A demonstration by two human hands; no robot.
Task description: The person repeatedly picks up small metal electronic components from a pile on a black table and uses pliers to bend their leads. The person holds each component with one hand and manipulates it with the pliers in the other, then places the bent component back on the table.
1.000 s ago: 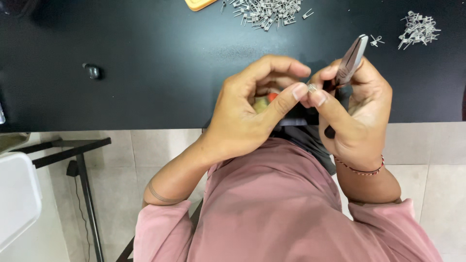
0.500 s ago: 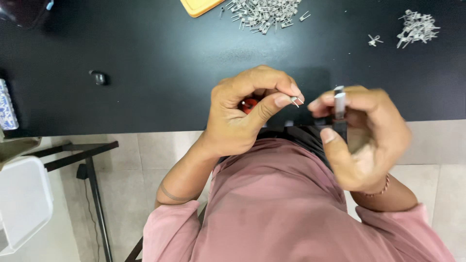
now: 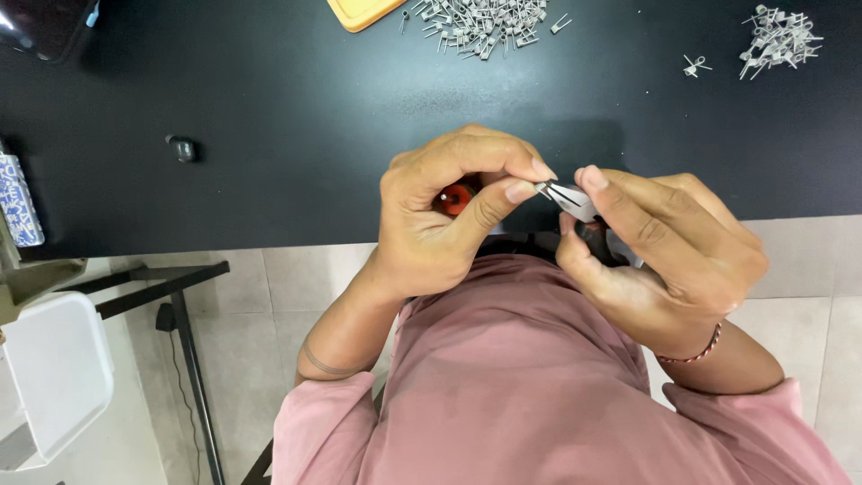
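Note:
My left hand [image 3: 444,216] is curled shut over a small red round part [image 3: 455,198], its thumb and forefinger pinching a tiny metal piece at the tip of the pliers. My right hand [image 3: 664,256] grips small metal pliers [image 3: 567,199], whose pointed jaws aim left and meet the left fingertips. Both hands hover over the near edge of the black table [image 3: 269,117], above my pink shirt.
Two piles of small metal pieces lie at the far side: one pile at top centre [image 3: 480,20], one pile at top right [image 3: 777,38]. A yellow tray corner [image 3: 364,11] sits beside the centre pile. A small dark object [image 3: 184,148] rests at left. A white stool [image 3: 49,377] stands lower left.
The right hand has turned the pliers from pointing up to pointing left, bringing their tip to the left fingertips. Both hands have shifted slightly right along the table edge.

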